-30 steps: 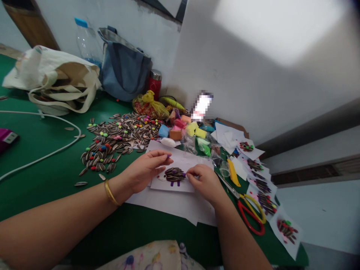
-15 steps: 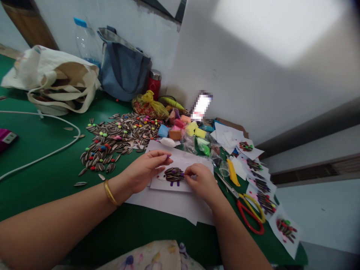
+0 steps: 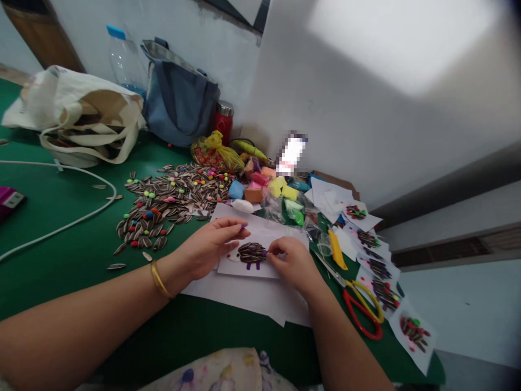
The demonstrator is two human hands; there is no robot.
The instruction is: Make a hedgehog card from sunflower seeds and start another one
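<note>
A white card [image 3: 232, 269] lies before me on larger white sheets [image 3: 248, 296]. On it is a hedgehog figure [image 3: 252, 252] with sunflower-seed spines, a white clay face and purple legs. My left hand [image 3: 214, 244], with a gold bangle at the wrist, is above the card's left side. Its thumb and forefinger pinch a small bit of purple clay [image 3: 243, 225]. At the figure's right end, my right hand [image 3: 288, 260] has its fingertips pressed together against a small purple piece [image 3: 264, 253], mostly hidden by those fingers.
Scissors [image 3: 354, 298] and a yellow cutter [image 3: 337, 250] lie to the right, beside several finished cards [image 3: 385, 293]. Sunflower seeds [image 3: 175, 195] are heaped at left. Clay blocks [image 3: 254, 194], a phone [image 3: 292, 153], a blue bag [image 3: 179, 98] and a red flask [image 3: 223, 122] stand behind.
</note>
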